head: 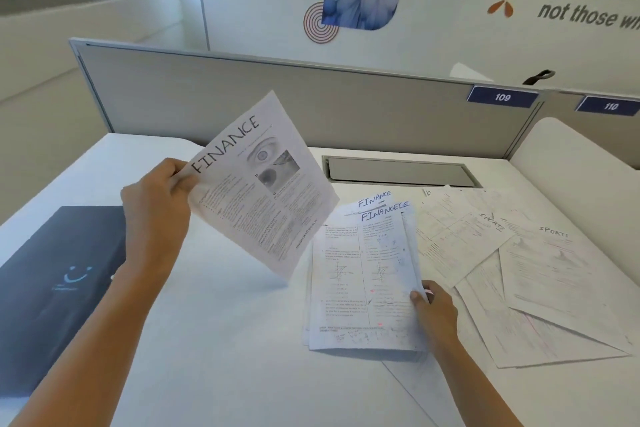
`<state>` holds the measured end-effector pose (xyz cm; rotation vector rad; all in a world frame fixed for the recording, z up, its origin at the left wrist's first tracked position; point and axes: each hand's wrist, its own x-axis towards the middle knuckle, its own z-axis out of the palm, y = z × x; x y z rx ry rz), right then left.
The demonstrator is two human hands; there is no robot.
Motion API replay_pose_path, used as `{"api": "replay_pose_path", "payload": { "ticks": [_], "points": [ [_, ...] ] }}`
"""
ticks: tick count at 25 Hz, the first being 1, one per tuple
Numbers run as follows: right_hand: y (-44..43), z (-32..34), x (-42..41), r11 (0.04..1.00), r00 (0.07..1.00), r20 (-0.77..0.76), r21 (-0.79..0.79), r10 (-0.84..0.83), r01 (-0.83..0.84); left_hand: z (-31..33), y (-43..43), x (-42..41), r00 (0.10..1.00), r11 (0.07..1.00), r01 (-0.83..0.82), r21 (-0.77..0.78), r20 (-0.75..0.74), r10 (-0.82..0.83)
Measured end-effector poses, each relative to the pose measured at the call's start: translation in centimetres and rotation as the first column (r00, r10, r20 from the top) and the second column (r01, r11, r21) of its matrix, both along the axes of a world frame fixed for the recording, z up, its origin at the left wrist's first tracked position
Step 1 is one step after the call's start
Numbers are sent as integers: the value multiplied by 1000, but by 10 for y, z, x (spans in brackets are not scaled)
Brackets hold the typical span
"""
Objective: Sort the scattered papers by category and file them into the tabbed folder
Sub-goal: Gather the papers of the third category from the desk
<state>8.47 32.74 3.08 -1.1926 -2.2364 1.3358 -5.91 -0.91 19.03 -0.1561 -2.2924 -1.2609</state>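
White desk (225, 340): our left hand (156, 211) pinches a FINANCE sheet (263, 198) aloft, label readable; right hand (434, 310) grips the FINANCE stack (360, 281) edge, likely steadying it.

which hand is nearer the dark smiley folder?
Left. The left hand, holding up a FINANCE sheet, is by the right edge of the dark folder; the right hand grips the FINANCE stack well to its right.

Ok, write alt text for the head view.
The left hand holds up a FINANCE sheet above a white desk, while the right hand pinches a FINANCE stack. SPORTS papers lie to the right, a dark folder to the left.
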Motion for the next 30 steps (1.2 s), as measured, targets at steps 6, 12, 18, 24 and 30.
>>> {"api": "replay_pose_path", "payload": {
  "ticks": [6, 12, 18, 24, 30],
  "points": [
    [13, 26, -7, 1000, 995, -100, 26, 19, -16, 13, -9, -10, 995, 999, 48, 21, 90, -50],
    [4, 42, -12, 988, 981, -148, -75, 122, -134, -19, 14, -20, 848, 865, 281, 415, 316, -427],
    [-9, 47, -12, 954, 952, -203, -144, 230, -262, -45, 36, -19, 824, 833, 201, 516, 371, -429],
    [-31, 47, -16, 918, 926, -241, -204, 290, -340, -46, 51, -12, 874, 807, 74, 586, 352, -336],
    [-45, 32, -21, 914, 931, -226, -227, 286, -336, -62, 52, -14, 913, 789, -13, 615, 328, -241]
  ]
}}
